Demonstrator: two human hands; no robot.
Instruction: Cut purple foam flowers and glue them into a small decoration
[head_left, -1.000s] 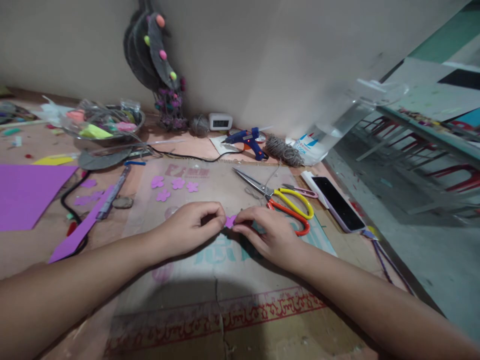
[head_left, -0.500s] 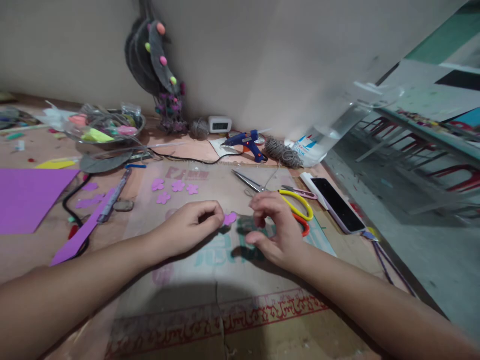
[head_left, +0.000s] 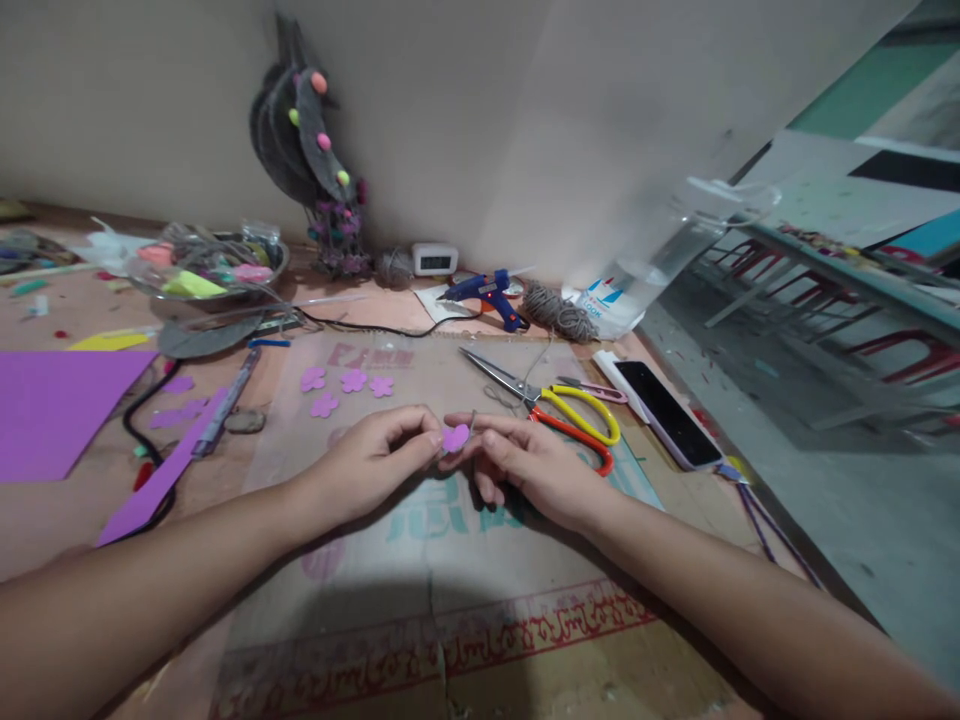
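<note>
My left hand point(head_left: 382, 455) is closed, pinching a small purple foam flower point(head_left: 454, 438) between thumb and fingertips above the cardboard. My right hand point(head_left: 536, 465) meets it from the right. Its thumb presses toward the index finger, which lies beside the flower, and a thin grey strand point(head_left: 472, 424) stands up at these fingertips. Its other fingers curl below. Beyond the left hand lie several cut purple flowers point(head_left: 353, 381) on the cardboard mat point(head_left: 360, 610). Scissors point(head_left: 538, 393) with one yellow and one orange handle lie open behind the right hand.
A blue glue gun point(head_left: 491, 292) stands at the back beside grey yarn point(head_left: 559, 310). At right lie a pink cutter point(head_left: 600, 391) and a phone point(head_left: 667, 412). Purple sheet point(head_left: 67, 410), a pen point(head_left: 229, 405) and a filled bowl point(head_left: 225, 290) are on the left.
My right hand has moved left and down from beside the scissors to the flower, its fingers closing together. More of the scissors' handles show. My left hand keeps the flower.
</note>
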